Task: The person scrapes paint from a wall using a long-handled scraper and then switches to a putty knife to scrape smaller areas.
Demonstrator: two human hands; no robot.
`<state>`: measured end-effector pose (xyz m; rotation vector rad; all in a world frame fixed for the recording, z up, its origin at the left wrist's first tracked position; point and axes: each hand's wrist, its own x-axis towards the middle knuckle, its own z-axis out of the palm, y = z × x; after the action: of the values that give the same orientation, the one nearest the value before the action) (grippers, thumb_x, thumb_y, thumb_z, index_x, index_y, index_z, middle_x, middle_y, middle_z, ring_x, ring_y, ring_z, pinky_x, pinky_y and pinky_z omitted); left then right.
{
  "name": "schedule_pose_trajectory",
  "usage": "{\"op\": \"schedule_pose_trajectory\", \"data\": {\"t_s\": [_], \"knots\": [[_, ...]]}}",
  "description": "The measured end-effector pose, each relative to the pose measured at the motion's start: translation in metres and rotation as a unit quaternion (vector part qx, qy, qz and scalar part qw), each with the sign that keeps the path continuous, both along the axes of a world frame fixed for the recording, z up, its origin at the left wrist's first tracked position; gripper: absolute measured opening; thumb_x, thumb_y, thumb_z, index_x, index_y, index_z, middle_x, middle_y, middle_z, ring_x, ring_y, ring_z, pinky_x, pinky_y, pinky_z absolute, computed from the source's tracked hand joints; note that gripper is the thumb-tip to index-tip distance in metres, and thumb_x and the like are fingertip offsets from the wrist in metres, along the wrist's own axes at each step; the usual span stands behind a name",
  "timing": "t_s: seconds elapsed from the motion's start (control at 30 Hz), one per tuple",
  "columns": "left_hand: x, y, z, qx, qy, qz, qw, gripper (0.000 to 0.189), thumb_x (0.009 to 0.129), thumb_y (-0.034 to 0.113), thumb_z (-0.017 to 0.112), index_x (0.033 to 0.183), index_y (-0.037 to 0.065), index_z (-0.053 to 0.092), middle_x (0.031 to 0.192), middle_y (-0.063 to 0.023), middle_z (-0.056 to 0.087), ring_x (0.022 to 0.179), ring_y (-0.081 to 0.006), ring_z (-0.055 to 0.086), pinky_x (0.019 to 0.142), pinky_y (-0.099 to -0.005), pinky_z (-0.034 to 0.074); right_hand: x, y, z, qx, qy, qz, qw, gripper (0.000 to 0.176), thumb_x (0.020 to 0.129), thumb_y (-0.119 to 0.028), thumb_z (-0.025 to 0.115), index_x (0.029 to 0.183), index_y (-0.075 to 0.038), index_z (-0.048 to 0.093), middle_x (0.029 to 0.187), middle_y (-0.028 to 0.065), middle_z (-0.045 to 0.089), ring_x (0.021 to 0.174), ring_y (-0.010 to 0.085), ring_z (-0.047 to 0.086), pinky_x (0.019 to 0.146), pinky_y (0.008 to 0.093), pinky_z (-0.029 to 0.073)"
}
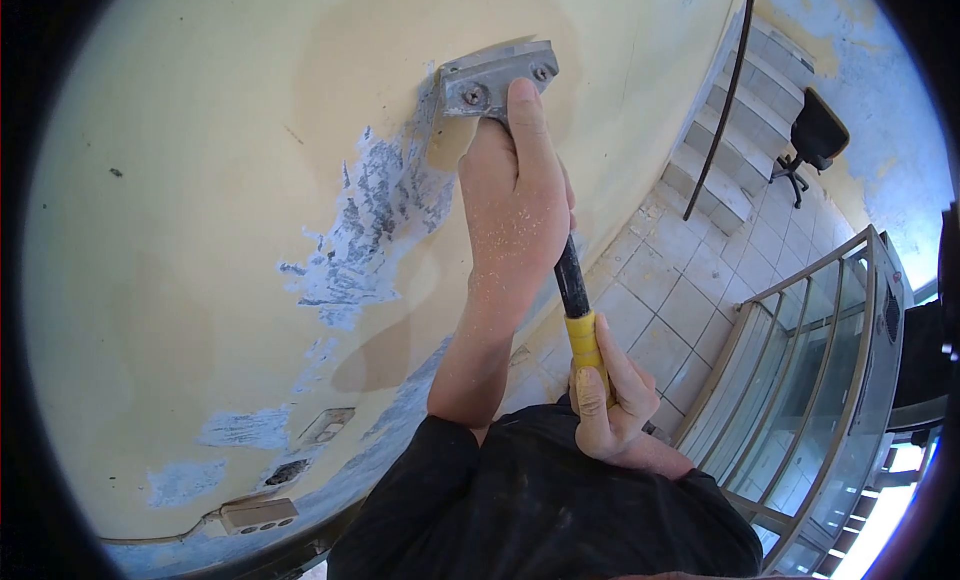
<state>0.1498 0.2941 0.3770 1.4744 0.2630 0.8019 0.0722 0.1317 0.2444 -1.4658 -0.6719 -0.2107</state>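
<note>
A wall scraper with a wide grey metal head (497,78) and a black and yellow handle (571,280) is held against the cream wall (250,90). My left hand (515,195), dusted with pale flakes, is closed around the shaft just below the head, its thumb pressed on the metal. Lower down, the fingers of my right hand (618,400) wrap the yellow grip. Beside the head, a patch of stripped paint (375,230) shows blue-grey and white. The blade edge's contact with the wall is hard to see.
A power socket strip (258,516) and a hole (287,472) are low on the wall. To the right are a glass display case (800,350), tiled floor (680,270), steps (735,130), a dark pole (722,110) and a black office chair (818,130).
</note>
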Motion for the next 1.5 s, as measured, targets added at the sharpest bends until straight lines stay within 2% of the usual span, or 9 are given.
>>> {"op": "schedule_pose_trajectory", "data": {"t_s": [0.2, 0.3, 0.53, 0.6, 1.13, 1.2, 1.27, 1.5], "knots": [[-0.004, -0.001, -0.008, -0.004, 0.007, 0.015, 1.000, 0.051, 0.109, 0.041, 0.043, 0.077, 0.003, 0.050, 0.045, -0.0025, 0.046, 0.035, -0.0128, 0.048, 0.036, -0.0278, 0.037, 0.007, -0.007, -0.005, -0.017, -0.030, 0.026, 0.999, 0.044, 0.096, -0.002, 0.061, 0.137, 0.013, 0.056, 0.104, 0.0285, 0.071, 0.083, 0.0217, 0.071, 0.075, 0.0293, 0.054], [0.000, -0.001, 0.002, 0.007, 0.003, 0.017, 1.000, 0.051, 0.109, 0.041, 0.043, 0.078, 0.002, 0.050, 0.044, -0.0027, 0.046, 0.035, -0.0129, 0.049, 0.036, -0.0280, 0.037, 0.010, -0.004, -0.001, -0.006, -0.028, 0.021, 0.999, 0.044, 0.096, -0.001, 0.061, 0.137, 0.013, 0.056, 0.102, 0.0282, 0.071, 0.082, 0.0219, 0.071, 0.075, 0.0292, 0.054], [-0.002, -0.002, -0.005, -0.011, -0.010, 0.034, 0.999, 0.052, 0.109, 0.042, 0.044, 0.076, 0.003, 0.050, 0.044, -0.0034, 0.047, 0.035, -0.0142, 0.049, 0.036, -0.0288, 0.037, 0.016, -0.010, 0.005, -0.018, -0.058, 0.030, 0.998, 0.043, 0.095, -0.001, 0.061, 0.136, 0.013, 0.057, 0.095, 0.0252, 0.071, 0.074, 0.0190, 0.068, 0.070, 0.0272, 0.053], [0.001, -0.002, -0.005, 0.010, 0.005, 0.029, 1.000, 0.052, 0.107, 0.052, 0.041, 0.081, 0.008, 0.049, 0.047, -0.0030, 0.045, 0.034, -0.0138, 0.045, 0.036, -0.0273, 0.036, 0.015, -0.010, 0.005, -0.016, -0.053, 0.033, 0.998, 0.044, 0.095, -0.001, 0.062, 0.136, 0.012, 0.058, 0.094, 0.0249, 0.071, 0.073, 0.0185, 0.068, 0.069, 0.0269, 0.052], [0.012, -0.004, 0.010, 0.031, -0.011, 0.053, 0.998, 0.049, 0.107, 0.050, 0.040, 0.084, 0.008, 0.049, 0.047, -0.0051, 0.047, 0.034, -0.0145, 0.045, 0.037, -0.0276, 0.034, 0.029, -0.012, 0.019, -0.025, -0.050, 0.035, 0.998, 0.045, 0.094, -0.001, 0.063, 0.136, 0.012, 0.058, 0.092, 0.0250, 0.072, 0.073, 0.0199, 0.069, 0.068, 0.0272, 0.052], [0.005, -0.005, 0.005, 0.006, -0.026, 0.036, 0.999, 0.054, 0.109, 0.042, 0.041, 0.072, 0.003, 0.050, 0.044, -0.0031, 0.046, 0.036, -0.0136, 0.049, 0.037, -0.0292, 0.036, 0.029, -0.015, 0.017, -0.026, -0.068, 0.036, 0.997, 0.044, 0.094, -0.002, 0.062, 0.136, 0.012, 0.058, 0.090, 0.0248, 0.071, 0.071, 0.0192, 0.068, 0.066, 0.0272, 0.052], [0.006, -0.005, 0.006, 0.004, -0.031, 0.035, 0.999, 0.054, 0.109, 0.042, 0.041, 0.072, 0.003, 0.049, 0.044, -0.0031, 0.046, 0.035, -0.0136, 0.049, 0.036, -0.0292, 0.037, 0.030, -0.016, 0.013, -0.015, -0.081, 0.029, 0.996, 0.042, 0.094, -0.002, 0.062, 0.134, 0.012, 0.059, 0.088, 0.0241, 0.070, 0.067, 0.0180, 0.066, 0.063, 0.0271, 0.050], [0.010, -0.008, 0.017, -0.012, -0.032, 0.042, 0.999, 0.052, 0.110, 0.042, 0.041, 0.074, 0.004, 0.048, 0.045, -0.0030, 0.046, 0.035, -0.0124, 0.046, 0.035, -0.0284, 0.036, 0.034, -0.013, 0.026, -0.014, -0.068, 0.022, 0.997, 0.043, 0.093, 0.000, 0.063, 0.134, 0.012, 0.060, 0.089, 0.0251, 0.071, 0.069, 0.0200, 0.068, 0.066, 0.0274, 0.052]]}}
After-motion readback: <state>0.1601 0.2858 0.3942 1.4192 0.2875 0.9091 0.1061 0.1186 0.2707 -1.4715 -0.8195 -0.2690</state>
